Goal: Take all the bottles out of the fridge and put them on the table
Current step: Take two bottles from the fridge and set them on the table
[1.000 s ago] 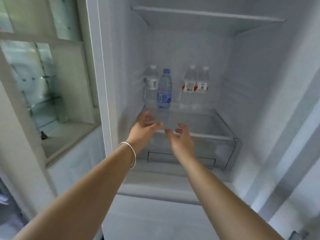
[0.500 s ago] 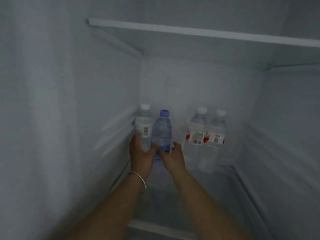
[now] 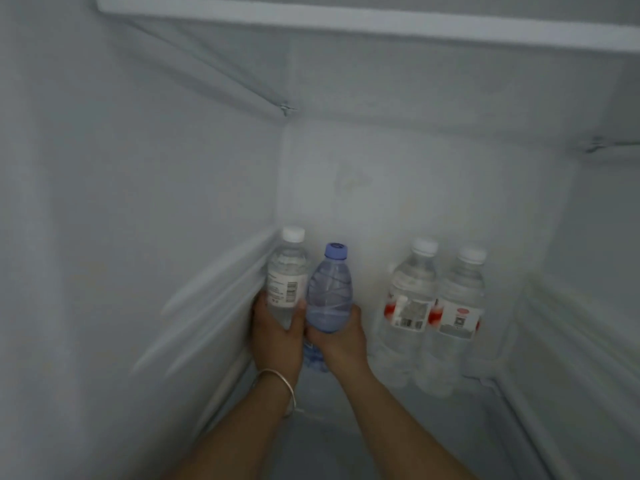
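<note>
Bottles first: the clear white-capped bottle sits at the back left of the fridge shelf with the left hand wrapped round its lower body, and the blue bottle right beside it is gripped low by the right hand. Both grips sit near the base, so a top-heavy bottle could tip or slip as it lifts out. The two touch, and could knock together. Just to the right, two red-labelled bottles stand close; a wide right elbow might topple them. The upper shelf hangs overhead, limiting lift.

Left hand gripping clear bottle, right hand — blue bottle
</note>
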Demonstrator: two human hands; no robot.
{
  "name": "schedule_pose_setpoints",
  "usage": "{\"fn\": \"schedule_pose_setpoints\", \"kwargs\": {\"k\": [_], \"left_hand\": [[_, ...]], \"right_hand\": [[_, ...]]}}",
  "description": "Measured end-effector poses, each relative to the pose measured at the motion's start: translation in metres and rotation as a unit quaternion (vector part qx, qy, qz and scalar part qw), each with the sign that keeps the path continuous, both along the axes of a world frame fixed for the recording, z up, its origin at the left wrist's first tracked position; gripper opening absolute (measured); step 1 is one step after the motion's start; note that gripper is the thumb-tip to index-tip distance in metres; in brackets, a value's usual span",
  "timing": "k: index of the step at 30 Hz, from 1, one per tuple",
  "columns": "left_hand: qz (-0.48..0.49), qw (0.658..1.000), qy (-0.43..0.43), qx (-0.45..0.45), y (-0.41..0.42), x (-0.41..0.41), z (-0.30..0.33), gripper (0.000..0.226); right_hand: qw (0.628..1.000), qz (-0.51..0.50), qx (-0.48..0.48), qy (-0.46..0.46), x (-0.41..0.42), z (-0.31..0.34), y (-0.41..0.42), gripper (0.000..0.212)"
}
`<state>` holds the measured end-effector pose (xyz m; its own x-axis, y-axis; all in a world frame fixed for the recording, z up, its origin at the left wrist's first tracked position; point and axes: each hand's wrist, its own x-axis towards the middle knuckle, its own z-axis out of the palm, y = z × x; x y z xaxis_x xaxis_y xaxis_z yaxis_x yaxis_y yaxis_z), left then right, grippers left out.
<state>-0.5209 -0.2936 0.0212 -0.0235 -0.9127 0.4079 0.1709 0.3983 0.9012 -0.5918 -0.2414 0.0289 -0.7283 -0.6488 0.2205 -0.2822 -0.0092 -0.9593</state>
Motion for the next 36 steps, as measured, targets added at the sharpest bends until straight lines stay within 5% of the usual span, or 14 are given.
{"fn": "schedule_pose_setpoints", "kwargs": {"k": [2, 9, 14, 16, 22, 24, 36], "left_hand": [[-0.009, 1.000, -0.006, -0.013, -0.003, -0.002, 0.000, 0.029], [-0.039, 0.999, -0.024, -0.003, -0.001, 0.007, -0.005, 0.064], [-0.039, 0.997, -0.042, 0.043, 0.046, 0.044, 0.015, 0.027], [-0.037, 0.996, -0.058, 0.054, 0.066, 0.062, 0.022, 0.032], [-0.109, 0.993, -0.024, 0.025, 0.135, 0.130, 0.039, 0.029], [-0.131, 0.991, -0.016, 0.000, 0.164, 0.159, 0.041, 0.020], [-0.329, 0.944, -0.030, -0.002, 0.364, 0.333, 0.011, 0.034]], "right_hand": [[1.000, -0.001, 0.000, -0.002, 0.000, -0.002, -0.001, 0.029], [1.000, -0.014, 0.020, -0.016, 0.008, 0.010, 0.025, 0.021], [0.999, -0.034, 0.015, 0.017, 0.039, 0.024, 0.061, 0.024], [0.998, -0.047, 0.018, 0.021, 0.060, 0.031, 0.083, 0.026], [0.996, -0.069, -0.042, 0.045, 0.142, 0.055, 0.175, 0.020], [0.991, -0.106, -0.075, 0.034, 0.173, 0.047, 0.207, 0.050], [0.963, -0.256, -0.082, 0.036, 0.378, 0.006, 0.428, 0.046]]}}
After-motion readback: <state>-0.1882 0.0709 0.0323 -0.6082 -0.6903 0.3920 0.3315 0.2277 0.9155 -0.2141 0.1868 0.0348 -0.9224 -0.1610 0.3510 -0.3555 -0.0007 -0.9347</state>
